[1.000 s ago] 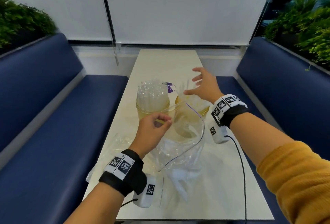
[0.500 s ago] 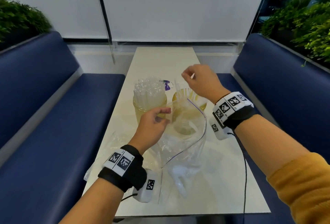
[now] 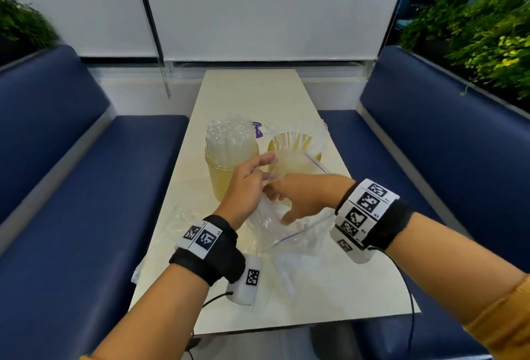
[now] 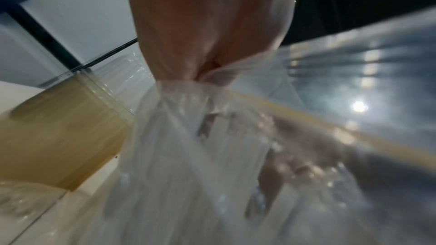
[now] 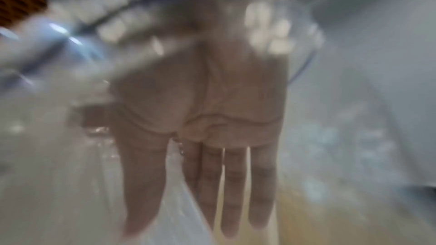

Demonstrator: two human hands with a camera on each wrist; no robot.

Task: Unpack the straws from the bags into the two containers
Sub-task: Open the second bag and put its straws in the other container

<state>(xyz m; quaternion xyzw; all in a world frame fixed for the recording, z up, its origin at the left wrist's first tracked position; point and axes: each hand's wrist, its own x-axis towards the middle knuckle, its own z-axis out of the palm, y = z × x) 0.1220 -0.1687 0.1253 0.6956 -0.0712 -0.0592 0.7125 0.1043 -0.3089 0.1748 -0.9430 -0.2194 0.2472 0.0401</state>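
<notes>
Two yellowish jars stand mid-table: the left jar [image 3: 226, 170] is packed with wrapped clear straws [image 3: 229, 137], the right jar [image 3: 292, 153] holds fewer straws. A clear zip bag [image 3: 289, 233] with a blue seal line stands in front of them. My left hand [image 3: 249, 184] pinches the bag's rim; in the left wrist view the plastic [image 4: 188, 88] is bunched in its fingers. My right hand [image 3: 298, 199] reaches into the bag's mouth with straight fingers [image 5: 235, 189], seen blurred through the film. It holds nothing that I can see.
An empty crumpled bag [image 3: 172, 222] lies at the table's left edge [image 3: 160, 233]. A purple-and-white tag [image 3: 258, 130] lies behind the jars. Blue bench seats [image 3: 86, 187] flank the narrow table, with plants behind them. Wrist cables trail over the near edge.
My right hand came back from over the right jar, lowered and entered the bag. My left hand kept its hold on the bag's rim.
</notes>
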